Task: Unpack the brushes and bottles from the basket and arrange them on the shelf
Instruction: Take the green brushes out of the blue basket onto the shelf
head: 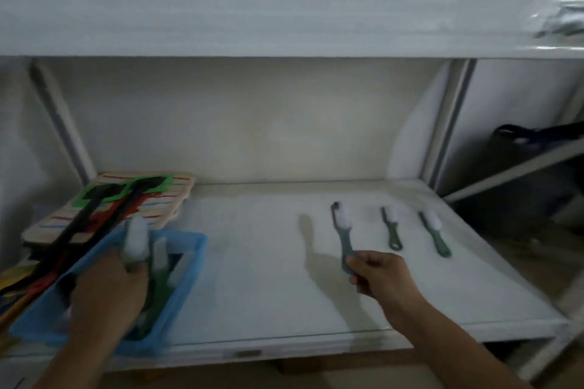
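Note:
A blue basket (192,265) stands at the front left of the white shelf (268,287). My left hand (107,290) is inside the basket, shut on a brush with white bristles (136,238) that sticks up above my fingers. A second brush (159,254) stands beside it in the basket. My right hand (376,273) holds a green-handled brush (341,224) by the end of its handle, just above the shelf. Two more green brushes (392,229) (434,234) lie side by side on the shelf to the right.
A striped woven mat with black and red straps (110,208) leans at the back left behind the basket. The upper shelf (284,16) carries a yellow item, a pink cone and a white container. A grey post (448,123) bounds the right side.

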Motion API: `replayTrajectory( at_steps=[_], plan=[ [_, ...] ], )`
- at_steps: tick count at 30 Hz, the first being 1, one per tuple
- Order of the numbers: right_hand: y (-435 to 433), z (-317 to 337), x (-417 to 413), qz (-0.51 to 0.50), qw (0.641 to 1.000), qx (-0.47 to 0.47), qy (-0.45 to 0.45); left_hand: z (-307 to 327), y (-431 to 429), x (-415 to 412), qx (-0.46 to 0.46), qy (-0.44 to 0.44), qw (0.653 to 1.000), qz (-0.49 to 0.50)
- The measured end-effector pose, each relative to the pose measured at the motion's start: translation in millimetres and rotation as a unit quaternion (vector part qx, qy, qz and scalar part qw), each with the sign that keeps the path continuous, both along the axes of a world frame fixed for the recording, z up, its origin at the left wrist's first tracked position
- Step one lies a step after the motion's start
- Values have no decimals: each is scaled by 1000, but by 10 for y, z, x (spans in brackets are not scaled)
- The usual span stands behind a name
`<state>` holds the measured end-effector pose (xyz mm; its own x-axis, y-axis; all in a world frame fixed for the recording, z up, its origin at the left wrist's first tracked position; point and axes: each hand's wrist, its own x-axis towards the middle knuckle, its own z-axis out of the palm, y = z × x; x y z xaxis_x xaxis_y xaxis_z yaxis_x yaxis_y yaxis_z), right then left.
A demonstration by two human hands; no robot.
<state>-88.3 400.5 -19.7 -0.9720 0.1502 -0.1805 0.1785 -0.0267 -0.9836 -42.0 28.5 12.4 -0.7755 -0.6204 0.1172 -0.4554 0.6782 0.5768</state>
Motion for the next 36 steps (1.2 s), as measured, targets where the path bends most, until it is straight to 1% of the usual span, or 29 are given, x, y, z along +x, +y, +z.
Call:
replayTrajectory(
  at_steps=[1, 2, 3, 4, 5, 7, 9, 10, 12, 13, 14, 16, 17, 18, 20, 22, 23, 25, 29, 31, 34, 36],
  plan=[
    [291, -38, -3, -45, 999, 6, 3, 80, 267, -63, 22, 23, 999, -21],
    [555, -73, -17, -84, 996, 13, -2, 135, 588, -141, 72, 35, 996, -45],
    [789, -122, -43, -116, 993, 21, -9, 122, 914, -250, 160, 46, 983, -71],
    [992, -178, -69, -141, 989, 24, -20, 73, 1260, -362, 258, 49, 960, -92],
    [1202, -236, -103, -161, 986, 27, -33, -45, 1617, -514, 333, 49, 936, -108],
    [1407, -346, -195, -180, 981, 23, -63, -231, 2194, -710, 413, 18, 902, -126],
    [1558, -444, -315, -191, 978, 23, -84, -506, 2708, -960, 450, -17, 880, -148],
    [1610, -475, -386, -191, 977, 20, -95, -663, 2915, -1099, 440, -26, 884, -153],
    [1678, -488, -523, -190, 975, -5, -114, -1122, 3194, -1506, 382, -33, 908, -167],
    [1697, -477, -583, -189, 975, -19, -117, -1265, 3296, -1682, 358, -35, 917, -175],
    [1709, -463, -639, -188, 975, -24, -116, -1236, 3391, -1760, 358, -28, 915, -183],
    [1738, -431, -721, -187, 976, -11, -107, -866, 3532, -1705, 406, -6, 887, -219],
    [1753, -415, -743, -184, 978, -1, -103, -733, 3581, -1706, 436, -14, 868, -237],
    [1762, -400, -744, -176, 980, 7, -97, -650, 3587, -1706, 440, -25, 859, -260],
    [1758, -413, -695, -157, 983, 49, -86, -537, 3472, -1646, 370, -55, 874, -312],
    [1672, -422, -593, -147, 980, 114, -77, -463, 3272, -1497, 289, -84, 883, -361],
    [1578, -398, -527, -140, 979, 128, -68, -433, 3169, -1395, 258, -91, 884, -380],
    [1314, -343, -405, -114, 985, 120, -40, -414, 2929, -1180, 219, -86, 884, -404],
    [581, -139, -192, -44, 992, 121, 14, -352, 2297, -653, 195, -50, 900, -385],
    [149, -16, -128, -3, 990, 135, 30, -269, 1913, -379, 173, -9, 914, -366],
    [-544, 183, -50, 71, 983, 157, 60, -142, 1258, -97, 118, 54, 948, -291],
    [-1015, 272, -24, 121, 971, 188, 85, -84, 760, 16, 69, 61, 972, -215]
  ],
)
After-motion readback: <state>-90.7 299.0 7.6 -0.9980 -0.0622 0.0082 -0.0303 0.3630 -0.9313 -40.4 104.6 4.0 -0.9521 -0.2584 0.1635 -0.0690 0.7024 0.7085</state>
